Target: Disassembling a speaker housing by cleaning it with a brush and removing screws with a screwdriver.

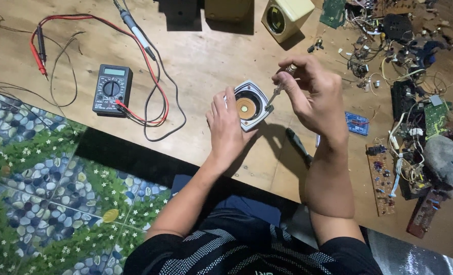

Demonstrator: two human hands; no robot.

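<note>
A wooden worktop sits low over a pebble-and-flower patterned floor. Nearest the person, a dark-handled tool lies on the wood at about five o'clock from the small square speaker. The left hand steadies the speaker, its grip closed on the near edge. The right hand, at three o'clock, has its grip pinched on a thin screwdriver, tip at the speaker's rim. A black multimeter lies at nine o'clock, circuit boards at four, a cream speaker box at twelve.
</note>
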